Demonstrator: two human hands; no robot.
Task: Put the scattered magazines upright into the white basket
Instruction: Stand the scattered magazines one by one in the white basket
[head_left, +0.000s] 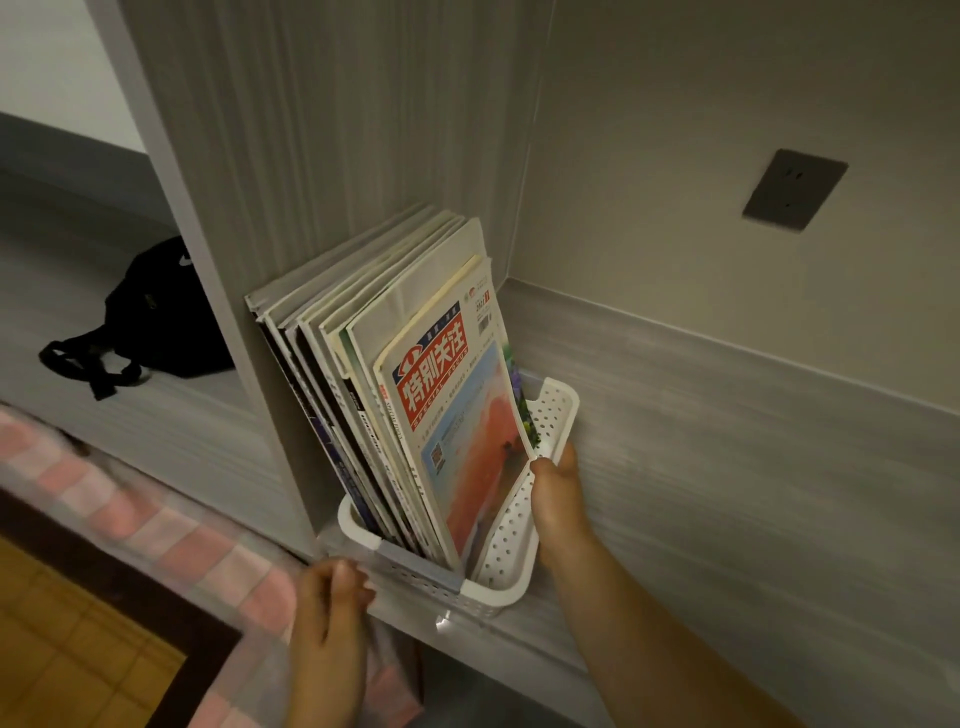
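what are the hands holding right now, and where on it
The right hand grips the white basket by its right side rim, thumb beside the front magazine. The left hand touches the basket's near front edge; no clear grip shows.

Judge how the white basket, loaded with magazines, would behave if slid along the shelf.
The white basket probably feels heavy: the magazines pack it. It may tip, since they rise far above its rim and lean left. Its perforated plastic walls might flex.

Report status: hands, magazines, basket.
Left hand on front rim of white perforated plastic basket; right hand gripping its right side. Stack of magazines upright inside, leaning left. Nothing blocking.
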